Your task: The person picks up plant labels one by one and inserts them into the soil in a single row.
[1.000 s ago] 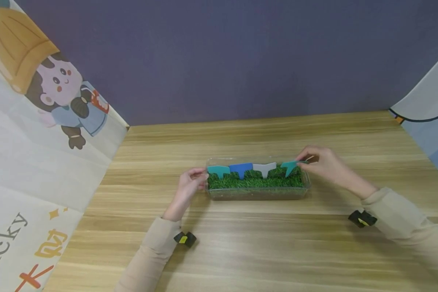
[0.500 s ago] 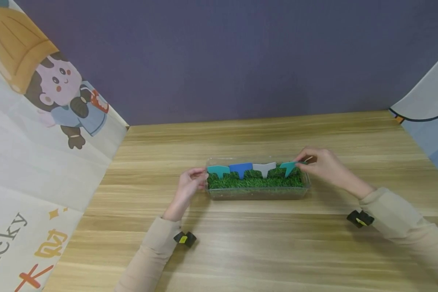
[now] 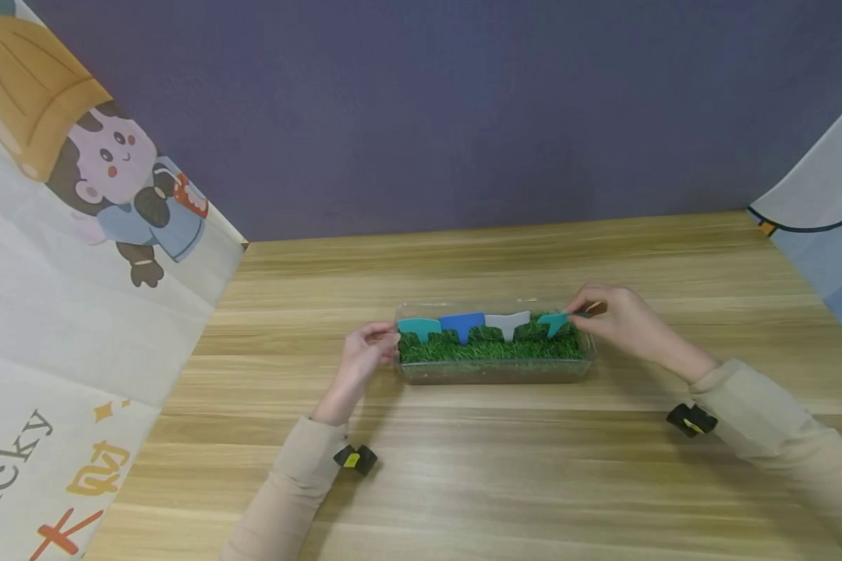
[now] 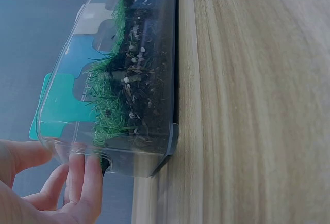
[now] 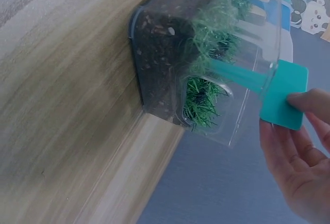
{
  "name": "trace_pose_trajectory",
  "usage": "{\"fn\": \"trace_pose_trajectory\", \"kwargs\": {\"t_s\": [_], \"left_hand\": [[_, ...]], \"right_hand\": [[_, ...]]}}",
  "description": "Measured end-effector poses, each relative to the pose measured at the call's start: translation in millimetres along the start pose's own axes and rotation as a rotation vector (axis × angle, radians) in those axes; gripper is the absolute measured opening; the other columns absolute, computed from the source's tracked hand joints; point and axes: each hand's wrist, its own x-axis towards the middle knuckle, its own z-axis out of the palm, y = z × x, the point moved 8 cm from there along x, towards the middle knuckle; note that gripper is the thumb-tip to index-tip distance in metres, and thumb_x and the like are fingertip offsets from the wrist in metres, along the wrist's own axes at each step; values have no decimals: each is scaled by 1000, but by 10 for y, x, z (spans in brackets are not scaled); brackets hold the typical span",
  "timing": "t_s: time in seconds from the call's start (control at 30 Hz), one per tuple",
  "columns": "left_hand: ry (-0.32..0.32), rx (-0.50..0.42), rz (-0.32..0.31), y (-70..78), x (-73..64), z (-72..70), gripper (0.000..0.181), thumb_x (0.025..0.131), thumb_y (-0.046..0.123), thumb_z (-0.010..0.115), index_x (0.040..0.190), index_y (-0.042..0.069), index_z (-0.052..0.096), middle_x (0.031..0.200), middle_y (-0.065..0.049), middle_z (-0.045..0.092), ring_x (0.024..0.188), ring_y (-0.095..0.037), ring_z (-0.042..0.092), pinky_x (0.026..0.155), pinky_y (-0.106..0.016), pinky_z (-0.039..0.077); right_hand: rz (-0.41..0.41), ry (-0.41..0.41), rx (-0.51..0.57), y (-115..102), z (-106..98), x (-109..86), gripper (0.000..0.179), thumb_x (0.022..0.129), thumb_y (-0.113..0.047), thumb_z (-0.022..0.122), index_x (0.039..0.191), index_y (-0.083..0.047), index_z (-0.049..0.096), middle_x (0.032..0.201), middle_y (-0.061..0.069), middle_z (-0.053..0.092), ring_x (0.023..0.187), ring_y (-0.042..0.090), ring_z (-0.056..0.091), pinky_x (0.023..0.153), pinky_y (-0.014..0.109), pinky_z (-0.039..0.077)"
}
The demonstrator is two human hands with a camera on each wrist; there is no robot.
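A long clear plastic planter box point(image 3: 494, 372) holds dark soil and green grass point(image 3: 491, 352). At its right end, my right hand point(image 3: 613, 315) pinches a T-shaped teal plant label point(image 5: 284, 95) by its head between thumb and fingers. The label's stem runs down into the grass; its tip is hidden. My left hand point(image 3: 365, 354) holds the box's left end, thumb at the rim and curled fingers against the end wall point(image 4: 85, 182). A teal label point(image 3: 419, 326), a blue label point(image 3: 463, 322) and a white label point(image 3: 508, 323) stand in a row in the grass.
The box stands on a wood-grain table point(image 3: 463, 467). A dark blue panel point(image 3: 463, 117) rises behind it. To the left hangs a white cloth point(image 3: 42, 312) with a printed cartoon figure.
The teal label in my right hand has gone down a little into the grass, and that hand has shifted slightly. My left hand stays at the box's left end.
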Motion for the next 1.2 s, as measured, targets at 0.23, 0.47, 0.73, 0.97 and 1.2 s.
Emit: {"fn": "trace_pose_trajectory", "kwargs": {"t_s": [0.23,0.47,0.73,0.97,1.2], "left_hand": [[-3,5,1,-3,4,-1,27,82,3,58,109,-4,56,93,-15,60,68,-18,58,68,-33,52],[-8,7,1,-8,2,0,27,83,3,57,109,-3,56,93,-15,60,70,-20,58,68,-32,52],[-5,8,-2,-6,9,0,27,83,3,58,109,-3,56,91,-12,60,70,-20,58,68,-31,52],[-10,8,-2,-10,15,3,28,82,3,58,109,-3,56,92,-13,60,69,-19,58,67,-30,51],[-8,7,-1,-9,13,1,28,82,3,57,109,-3,56,93,-14,60,67,-17,57,66,-29,51]], "right_hand": [[-17,2,9,22,34,7,15,69,12,65,78,0,65,78,5,62,69,8,57,61,19,51],[31,-21,3,65,55,15,13,71,9,64,80,0,65,79,5,63,69,8,57,61,20,51],[60,-29,8,98,74,13,10,74,7,63,81,0,65,79,6,62,70,13,58,62,24,52],[53,-20,-6,134,76,7,11,74,8,63,80,-1,65,78,4,60,70,5,56,62,24,52],[53,-24,-1,126,83,0,12,73,9,63,82,0,65,78,4,60,70,7,56,63,26,53]]}}
